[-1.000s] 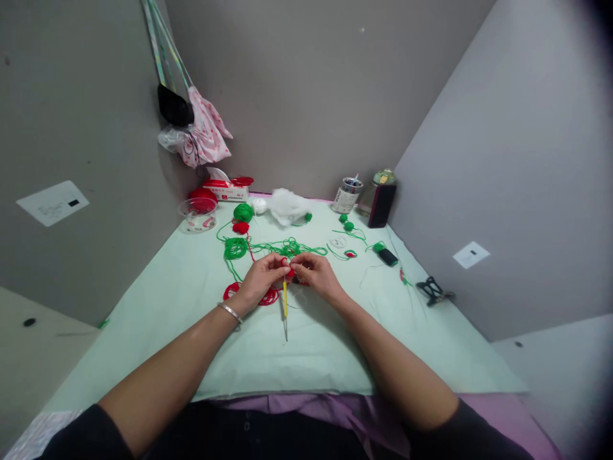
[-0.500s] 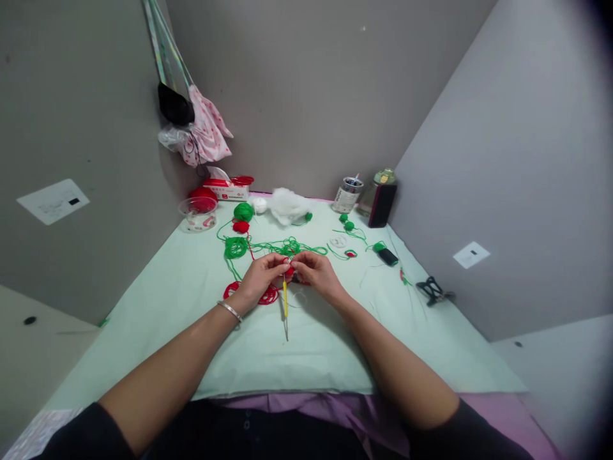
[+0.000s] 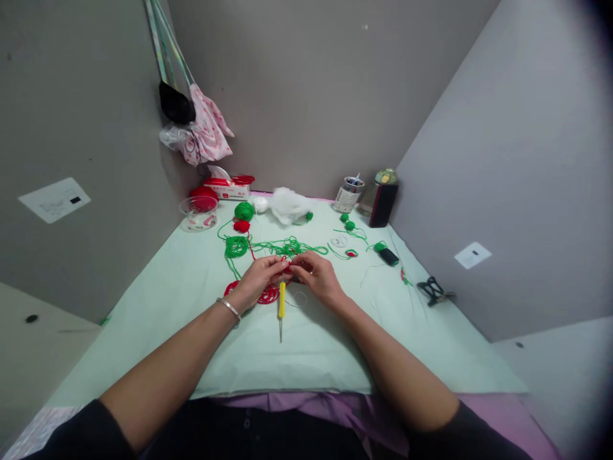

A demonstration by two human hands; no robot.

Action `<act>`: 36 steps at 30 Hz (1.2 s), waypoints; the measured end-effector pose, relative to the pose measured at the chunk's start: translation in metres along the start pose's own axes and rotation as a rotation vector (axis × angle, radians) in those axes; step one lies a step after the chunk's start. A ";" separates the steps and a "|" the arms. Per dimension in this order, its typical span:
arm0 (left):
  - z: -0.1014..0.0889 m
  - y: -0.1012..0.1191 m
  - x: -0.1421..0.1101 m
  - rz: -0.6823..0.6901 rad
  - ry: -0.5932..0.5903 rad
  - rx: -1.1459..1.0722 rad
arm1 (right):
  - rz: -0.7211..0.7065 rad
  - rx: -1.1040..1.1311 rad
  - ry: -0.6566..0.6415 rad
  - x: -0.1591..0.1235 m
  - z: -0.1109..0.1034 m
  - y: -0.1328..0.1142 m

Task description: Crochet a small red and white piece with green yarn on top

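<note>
My left hand (image 3: 256, 279) and my right hand (image 3: 318, 275) meet at the middle of the pale green table cover (image 3: 182, 300). Their fingertips pinch a small red crochet piece (image 3: 286, 267) between them. A yellow-handled crochet hook (image 3: 281, 308) hangs down from the piece, its metal tip pointing toward me. Red yarn (image 3: 266, 294) lies looped just under my left hand. A silver bracelet circles my left wrist.
Green yarn tangles (image 3: 235, 246) and small balls lie behind the hands, with white stuffing (image 3: 287, 204), a clear bowl (image 3: 196, 213), a tissue box (image 3: 228, 186), a pen cup (image 3: 347, 195), a jar (image 3: 382, 195) and a black clip (image 3: 433, 291) at the right. Grey walls close in.
The hook has shifted slightly left and down under the hands. The fingers have kept working the red piece in place.
</note>
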State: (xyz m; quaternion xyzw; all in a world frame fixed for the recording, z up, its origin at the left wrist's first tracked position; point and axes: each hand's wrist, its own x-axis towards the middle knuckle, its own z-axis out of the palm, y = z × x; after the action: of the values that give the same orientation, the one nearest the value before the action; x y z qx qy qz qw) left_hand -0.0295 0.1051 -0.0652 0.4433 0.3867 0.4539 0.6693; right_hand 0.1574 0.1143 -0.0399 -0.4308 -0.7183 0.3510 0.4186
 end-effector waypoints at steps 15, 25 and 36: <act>0.004 0.004 0.000 0.091 0.101 -0.053 | 0.167 0.153 -0.036 0.006 -0.004 -0.009; 0.008 0.008 -0.003 0.058 0.109 -0.084 | 0.261 0.253 -0.076 0.007 -0.005 -0.011; 0.006 0.006 -0.002 0.041 0.078 -0.098 | 0.232 0.235 -0.105 0.008 -0.003 -0.010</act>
State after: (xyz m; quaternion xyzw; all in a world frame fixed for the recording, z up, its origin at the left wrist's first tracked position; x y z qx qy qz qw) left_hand -0.0267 0.1030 -0.0574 0.4000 0.3805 0.5027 0.6652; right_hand 0.1545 0.1183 -0.0277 -0.4398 -0.6387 0.5005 0.3848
